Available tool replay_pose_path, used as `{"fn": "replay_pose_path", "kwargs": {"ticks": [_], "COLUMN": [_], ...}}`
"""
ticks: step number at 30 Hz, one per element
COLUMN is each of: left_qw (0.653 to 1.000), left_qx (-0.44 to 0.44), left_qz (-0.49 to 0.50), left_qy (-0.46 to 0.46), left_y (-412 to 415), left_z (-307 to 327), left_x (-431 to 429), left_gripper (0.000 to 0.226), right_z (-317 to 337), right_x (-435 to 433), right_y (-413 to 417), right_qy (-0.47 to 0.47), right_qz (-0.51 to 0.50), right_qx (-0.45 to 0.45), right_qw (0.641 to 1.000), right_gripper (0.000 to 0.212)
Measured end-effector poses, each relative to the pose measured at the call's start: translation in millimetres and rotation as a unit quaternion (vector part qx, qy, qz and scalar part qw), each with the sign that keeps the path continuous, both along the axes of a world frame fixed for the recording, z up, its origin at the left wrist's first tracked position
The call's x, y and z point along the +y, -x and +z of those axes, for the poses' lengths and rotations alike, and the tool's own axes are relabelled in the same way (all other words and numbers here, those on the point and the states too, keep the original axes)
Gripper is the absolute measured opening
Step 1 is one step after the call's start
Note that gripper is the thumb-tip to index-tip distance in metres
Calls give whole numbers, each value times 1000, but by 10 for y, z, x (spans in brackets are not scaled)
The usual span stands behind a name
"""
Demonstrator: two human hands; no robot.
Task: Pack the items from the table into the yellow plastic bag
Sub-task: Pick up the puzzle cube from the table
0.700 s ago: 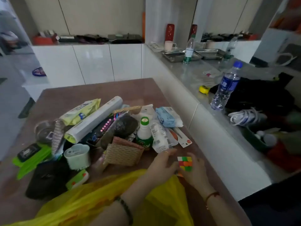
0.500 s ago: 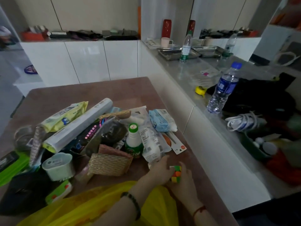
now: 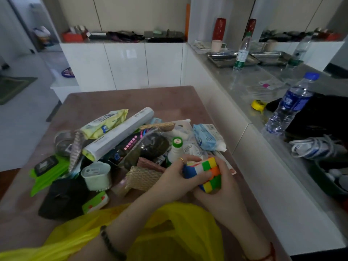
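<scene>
A colourful puzzle cube [image 3: 207, 172] is lifted off the brown table [image 3: 131, 98], held between both hands. My left hand [image 3: 177, 178] grips its left side and my right hand [image 3: 224, 193] cups it from below and the right. The yellow plastic bag [image 3: 180, 234] lies crumpled at the near edge, under my forearms, its handle hole facing up. Behind the cube lies a heap of items: a white roll [image 3: 120, 134], a yellow wipes pack [image 3: 105, 123], a blue tissue pack [image 3: 207, 136], a green-capped white bottle [image 3: 176, 147] and a woven pouch [image 3: 143, 178].
A grey counter [image 3: 248, 87] runs along the right with a blue-capped water bottle [image 3: 290, 106], a yellow tape measure [image 3: 259, 105], metal trays [image 3: 222, 58] and dark clothing [image 3: 323, 117]. On the table's left lie a green comb [image 3: 49, 176], a white cup [image 3: 97, 176] and a black pouch [image 3: 62, 200].
The cube has come up off the table and now sits higher between both hands. The camera has also shifted, moving the view.
</scene>
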State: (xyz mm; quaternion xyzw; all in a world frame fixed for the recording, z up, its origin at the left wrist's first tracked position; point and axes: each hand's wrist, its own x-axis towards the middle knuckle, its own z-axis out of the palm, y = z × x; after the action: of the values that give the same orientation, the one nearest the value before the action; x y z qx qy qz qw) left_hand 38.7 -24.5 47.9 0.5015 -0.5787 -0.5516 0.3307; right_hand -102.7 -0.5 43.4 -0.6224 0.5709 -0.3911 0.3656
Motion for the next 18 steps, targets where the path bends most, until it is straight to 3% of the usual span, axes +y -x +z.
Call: {"fn": "replay_pose_path", "kwargs": {"ticks": [3,4,8,9,11,13,15,18], "left_qw": [1000,1000,986,964,861,774,751,757], "left_qx": [30,12,-157,-252,-494,-621,-652,-648], "left_qz": [6,2,-50,-74,-108,-113,-107,-79], "left_qy": [-8,1,27,39,62,35,13,3], "left_y": [-483,-665,-1381,-1568,-1916,-2186,-2385,-2587], "left_z": [42,33,-92,-129,-248,-332,-400,-466], "left_x": [297,415,819,914,1067,1205,1309,1373], "left_gripper": [35,39,88,97,111,104,92,66], "right_z": [170,173,63,6,-110,-252,-393,-583], "right_x": [232,310,591,661,784,891,985,1082], "right_y": [-383,-506,-903,-1005,-1203,-1416,-1633,-1937], "right_qy": [3,-5,-75,-97,-146,-183,-205,-188], "right_qz": [55,72,151,176,224,266,303,350], "right_qx": [-13,-18,2,11,31,56,84,167], "right_qw": [998,997,986,980,963,945,927,902], "right_gripper": [70,70,68,68,67,65,65,67]}}
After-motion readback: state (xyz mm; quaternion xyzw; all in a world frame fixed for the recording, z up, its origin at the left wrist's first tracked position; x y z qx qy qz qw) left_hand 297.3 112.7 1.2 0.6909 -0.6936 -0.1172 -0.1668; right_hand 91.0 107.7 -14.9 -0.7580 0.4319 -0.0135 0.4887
